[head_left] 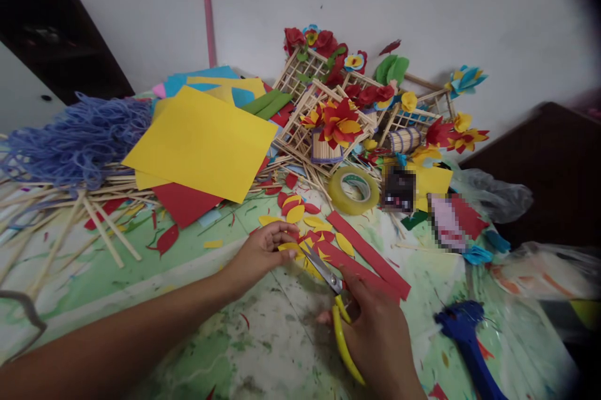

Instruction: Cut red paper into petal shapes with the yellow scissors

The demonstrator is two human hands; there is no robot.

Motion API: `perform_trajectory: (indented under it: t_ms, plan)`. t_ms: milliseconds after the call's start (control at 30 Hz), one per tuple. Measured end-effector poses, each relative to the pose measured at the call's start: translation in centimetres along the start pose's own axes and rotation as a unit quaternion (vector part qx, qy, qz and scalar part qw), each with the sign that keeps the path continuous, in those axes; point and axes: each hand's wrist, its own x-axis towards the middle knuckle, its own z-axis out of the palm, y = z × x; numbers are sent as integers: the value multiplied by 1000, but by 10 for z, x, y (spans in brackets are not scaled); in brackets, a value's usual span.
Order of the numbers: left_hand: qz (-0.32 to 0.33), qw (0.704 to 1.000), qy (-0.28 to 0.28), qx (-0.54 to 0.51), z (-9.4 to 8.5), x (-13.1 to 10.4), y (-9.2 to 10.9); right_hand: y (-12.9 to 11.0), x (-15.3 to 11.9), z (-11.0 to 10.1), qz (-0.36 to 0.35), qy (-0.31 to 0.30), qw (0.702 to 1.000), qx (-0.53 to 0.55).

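Two hands, left (263, 253) pinching yellow petal (287, 248), right (375, 331) gripping half-hidden scissors (331, 290), two items blurred

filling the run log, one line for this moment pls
left hand: holds yellow paper piece | right hand: yellow-handled scissors, blades open at paper | nearby: tape roll

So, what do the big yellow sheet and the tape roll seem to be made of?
The yellow sheet looks like matte craft paper or thin foam: flat, uniform, no shine. The tape roll seems to be clear glossy plastic film, yellowish, on a pale core, probably cardboard.
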Motion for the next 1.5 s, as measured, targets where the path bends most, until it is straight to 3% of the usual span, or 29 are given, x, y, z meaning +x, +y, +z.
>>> perform_trajectory:
  t_ms: [633, 1500]
  plan:
    - [-53, 996, -69, 5, 1, -3, 7, -1, 1, 0, -26, -36, 999, 8]
    - [-49, 997, -53, 13, 1, -3, 6, 3, -2, 4, -25, -46, 999, 17]
